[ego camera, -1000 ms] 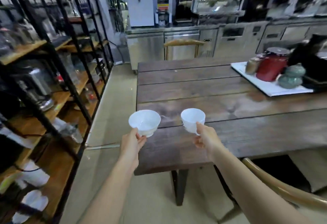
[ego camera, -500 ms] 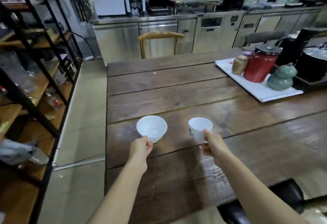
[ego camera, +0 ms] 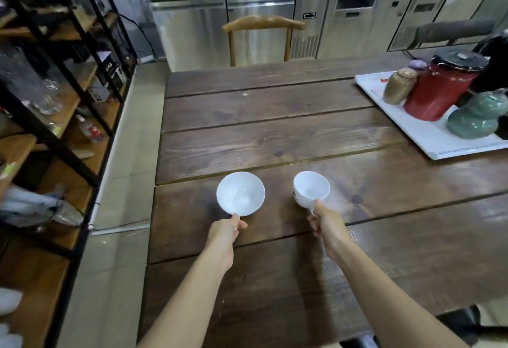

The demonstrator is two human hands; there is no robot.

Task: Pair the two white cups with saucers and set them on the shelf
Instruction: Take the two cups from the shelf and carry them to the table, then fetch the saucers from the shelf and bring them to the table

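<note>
Two empty white cups are held over the dark wooden table [ego camera: 275, 138]. My left hand [ego camera: 224, 233] pinches the handle of the wider white cup [ego camera: 240, 193]. My right hand [ego camera: 325, 225] grips the handle of the narrower white cup [ego camera: 310, 188], which has a small dark logo on its side. Both cups are low over the table's near planks; whether they touch the wood I cannot tell. No saucers are in sight. The black-framed shelf [ego camera: 68, 127] with wooden boards stands to the left of the table.
A white tray [ego camera: 428, 138] at the table's right carries a red canister [ego camera: 437, 91], a green gourd-shaped jar [ego camera: 478, 116] and a tan jar [ego camera: 398, 86]. A wooden chair [ego camera: 261, 34] stands at the far end. Steel counters line the back. The shelf holds glassware and bottles.
The view has swung from the shelf side to over the table. Both hands, each still holding its cup, have come further over the table and lower toward its surface.
</note>
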